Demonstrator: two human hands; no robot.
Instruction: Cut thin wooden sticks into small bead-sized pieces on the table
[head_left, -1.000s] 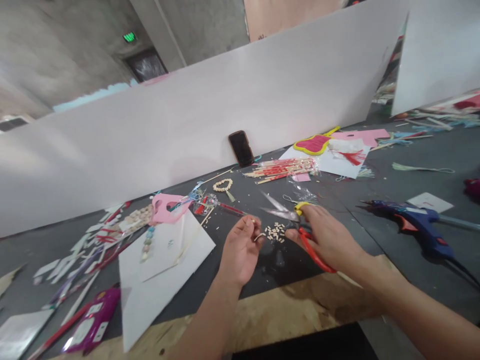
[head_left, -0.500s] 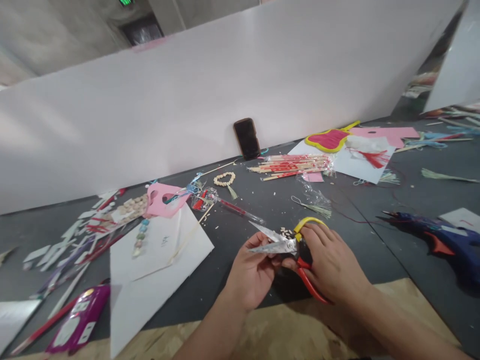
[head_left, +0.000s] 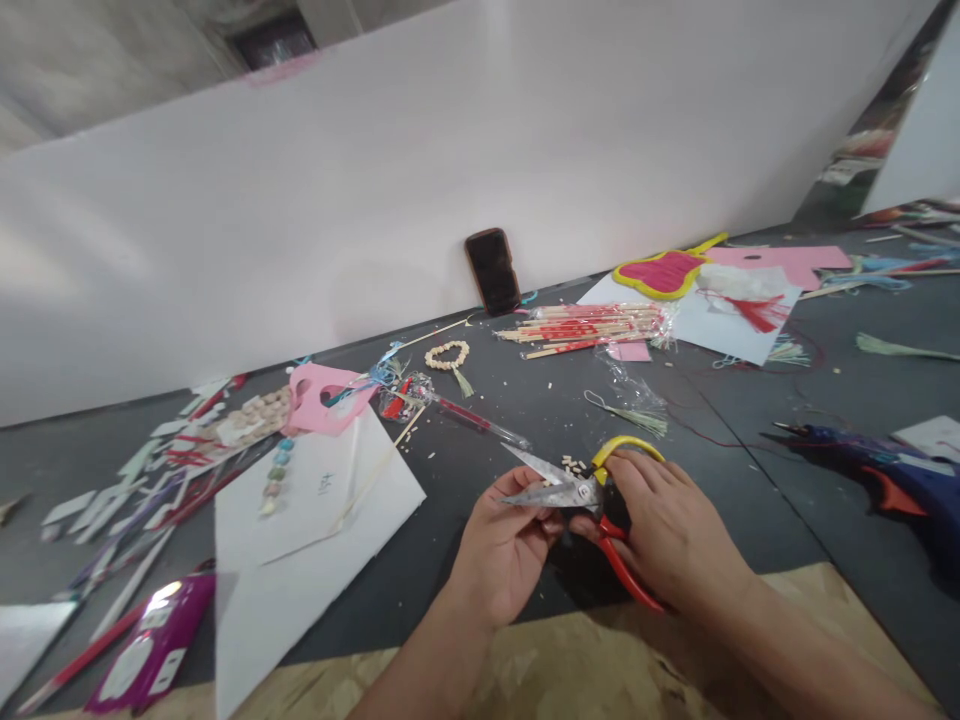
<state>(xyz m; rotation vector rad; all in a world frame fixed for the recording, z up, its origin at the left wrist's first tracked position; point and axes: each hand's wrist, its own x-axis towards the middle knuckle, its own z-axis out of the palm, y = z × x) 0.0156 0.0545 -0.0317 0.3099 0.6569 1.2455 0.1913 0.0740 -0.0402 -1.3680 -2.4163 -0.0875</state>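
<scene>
My right hand (head_left: 671, 530) grips a pair of scissors (head_left: 581, 490) with one yellow and one red handle; the steel blades are apart and point left. My left hand (head_left: 504, 550) is curled just under the blades, its fingertips pinched on something too small to make out. Behind the scissors lies a little heap of short cut wooden bits (head_left: 575, 463) on the dark table (head_left: 750, 500).
A blue glue gun (head_left: 877, 470) lies at the right. White paper sheets (head_left: 300, 540) lie at the left, near a pink card (head_left: 326, 395) and a purple pack (head_left: 150, 650). A phone (head_left: 492, 270) leans on the white partition beside a bundle of sticks (head_left: 585, 328) and a bead bracelet (head_left: 448, 355).
My hands have drawn together nearer to me; the scissors' blades now sit over my left fingertips instead of beside them. The view has tilted down a little.
</scene>
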